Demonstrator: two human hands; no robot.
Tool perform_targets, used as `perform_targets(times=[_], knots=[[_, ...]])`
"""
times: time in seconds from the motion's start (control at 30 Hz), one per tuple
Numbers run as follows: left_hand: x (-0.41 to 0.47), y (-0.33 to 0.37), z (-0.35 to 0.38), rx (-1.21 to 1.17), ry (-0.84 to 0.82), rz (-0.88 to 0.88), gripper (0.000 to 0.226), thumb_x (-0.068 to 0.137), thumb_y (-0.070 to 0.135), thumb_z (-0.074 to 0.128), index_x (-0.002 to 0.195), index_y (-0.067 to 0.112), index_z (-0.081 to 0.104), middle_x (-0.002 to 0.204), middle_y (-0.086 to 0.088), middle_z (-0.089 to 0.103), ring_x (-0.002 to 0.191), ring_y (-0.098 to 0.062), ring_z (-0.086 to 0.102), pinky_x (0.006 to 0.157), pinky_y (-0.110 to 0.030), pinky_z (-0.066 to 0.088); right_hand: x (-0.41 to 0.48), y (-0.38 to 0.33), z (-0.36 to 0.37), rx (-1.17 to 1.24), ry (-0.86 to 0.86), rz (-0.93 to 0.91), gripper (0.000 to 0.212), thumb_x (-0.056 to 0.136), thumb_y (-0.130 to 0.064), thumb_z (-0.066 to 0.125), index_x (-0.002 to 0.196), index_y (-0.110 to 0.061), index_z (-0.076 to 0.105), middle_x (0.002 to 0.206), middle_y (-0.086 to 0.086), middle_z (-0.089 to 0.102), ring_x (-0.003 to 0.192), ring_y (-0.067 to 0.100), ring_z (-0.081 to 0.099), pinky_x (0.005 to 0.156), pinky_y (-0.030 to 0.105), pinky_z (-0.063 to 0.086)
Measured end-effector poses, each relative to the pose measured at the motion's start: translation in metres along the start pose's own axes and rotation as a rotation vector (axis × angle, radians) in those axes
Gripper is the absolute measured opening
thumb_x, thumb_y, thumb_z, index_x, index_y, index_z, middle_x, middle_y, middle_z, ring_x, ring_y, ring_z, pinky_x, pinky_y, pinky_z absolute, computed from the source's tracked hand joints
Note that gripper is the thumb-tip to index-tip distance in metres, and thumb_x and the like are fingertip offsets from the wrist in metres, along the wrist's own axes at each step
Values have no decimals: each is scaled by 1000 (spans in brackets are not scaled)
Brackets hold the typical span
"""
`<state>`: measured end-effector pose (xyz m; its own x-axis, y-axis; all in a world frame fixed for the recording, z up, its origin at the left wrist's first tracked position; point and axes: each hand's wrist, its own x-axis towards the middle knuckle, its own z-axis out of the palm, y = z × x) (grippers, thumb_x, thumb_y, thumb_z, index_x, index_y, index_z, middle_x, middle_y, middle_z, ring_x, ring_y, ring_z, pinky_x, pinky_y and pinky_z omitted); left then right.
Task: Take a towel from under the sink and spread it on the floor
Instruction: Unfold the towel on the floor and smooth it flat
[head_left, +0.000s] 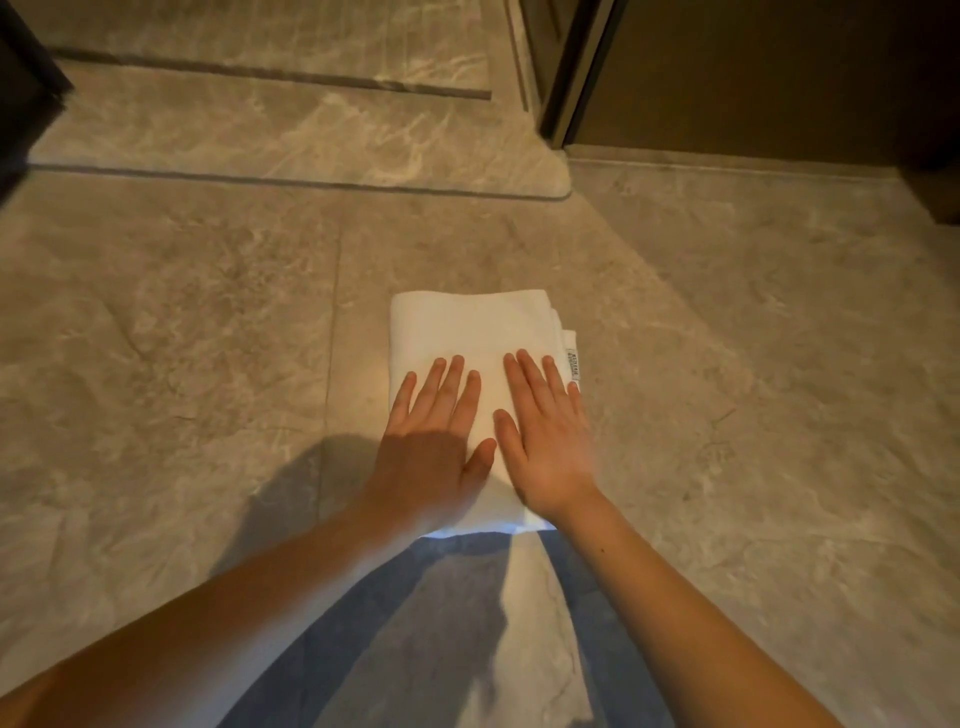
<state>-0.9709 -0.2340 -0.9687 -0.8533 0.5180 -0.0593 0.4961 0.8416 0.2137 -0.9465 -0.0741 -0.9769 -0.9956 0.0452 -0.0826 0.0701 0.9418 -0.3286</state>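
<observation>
A white towel (467, 332) lies folded in a thick rectangle on the grey marble floor (182, 312), with a small label at its right edge. My left hand (434, 439) rests flat, palm down, on the near left part of the towel. My right hand (545, 441) lies flat beside it on the near right part. Fingers of both hands are stretched out and slightly apart, gripping nothing. The near edge of the towel is partly hidden under my wrists.
A raised marble step (311, 140) with a rounded corner runs across the floor beyond the towel. A dark door and frame (727, 78) stand at the back right. A dark cabinet edge (26, 78) is at the far left. My legs in blue trousers (374, 623) are below.
</observation>
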Motion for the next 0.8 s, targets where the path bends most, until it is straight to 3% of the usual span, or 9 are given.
perform_targets(times=[0.2,0.4,0.53,0.6,0.73,0.8], knots=[[0,11,1,28,-44,14,78,86,54,-3,154,15,3,163,-7,-2,149,-23,-7,119,-45,-8,-12,10,0,20,18,6,59,102,-44,22,157,-28,6,163,-10,2,147,7,-12,121,37,-3],[3,45,8,39,-75,34,72,96,52,14,154,12,2,162,-11,-3,149,-26,-7,118,-44,-13,-29,41,-18,28,11,13,58,103,-41,32,156,-28,13,163,-8,9,150,11,-2,123,38,5],[2,52,0,11,-64,87,80,91,59,17,153,10,12,162,-13,3,149,-26,-4,118,-44,-12,-26,42,-31,322,53,69,52,103,-28,42,153,-24,30,162,-6,19,150,11,8,121,30,8],[-9,64,-2,16,-45,213,87,86,63,18,152,7,20,161,-15,11,149,-28,3,119,-44,-6,-32,45,-39,495,161,145,48,102,-19,44,150,-19,37,160,-3,26,148,11,16,117,20,11],[-23,96,1,6,27,415,84,79,59,60,141,3,46,148,-18,41,139,-32,36,115,-49,28,-55,55,-53,544,250,195,44,103,-10,40,147,-10,39,154,-1,34,140,1,25,107,1,11],[-15,105,2,127,-38,443,85,86,60,53,149,9,31,155,-16,30,144,-31,27,118,-46,17,-66,65,-54,485,229,199,44,103,-9,38,147,-10,39,154,0,34,141,5,27,109,6,12]])
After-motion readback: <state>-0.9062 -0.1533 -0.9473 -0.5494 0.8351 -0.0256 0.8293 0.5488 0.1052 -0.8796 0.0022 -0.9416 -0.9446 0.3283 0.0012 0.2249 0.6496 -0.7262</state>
